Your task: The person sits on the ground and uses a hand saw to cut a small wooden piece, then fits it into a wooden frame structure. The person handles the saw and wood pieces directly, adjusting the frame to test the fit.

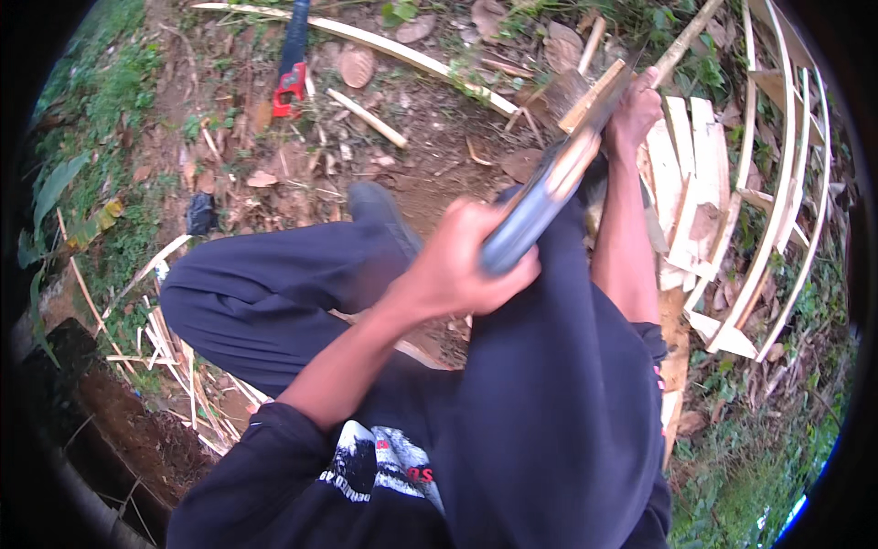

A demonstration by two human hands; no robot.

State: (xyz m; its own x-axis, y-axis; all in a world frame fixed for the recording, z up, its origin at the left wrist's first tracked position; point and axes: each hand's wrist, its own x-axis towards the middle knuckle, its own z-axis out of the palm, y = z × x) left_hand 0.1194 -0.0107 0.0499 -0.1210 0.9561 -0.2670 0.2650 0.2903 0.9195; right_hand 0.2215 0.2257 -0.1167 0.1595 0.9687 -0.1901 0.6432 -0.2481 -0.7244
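My left hand (471, 261) is closed around the blue and wooden handle of a large knife (555, 188), somewhat blurred. The dark blade slants up and away to the right. My right hand (634, 108) reaches past my raised knee, fingers closed around a thin light wooden stick (686, 41) that runs off toward the upper right. The blade lies close beside this hand; whether it touches the stick I cannot tell. Just left of the blade is a short wooden block (593, 96) with a pale edge.
Pale flat wooden slats (700, 174) lie at the right, beside a curved ladder-like frame of strips (773, 201). A red-handled saw (290, 90) rests at the far left. One long bent strip (393, 46) crosses the leafy ground. Thin offcuts (187, 384) are piled by my left leg.
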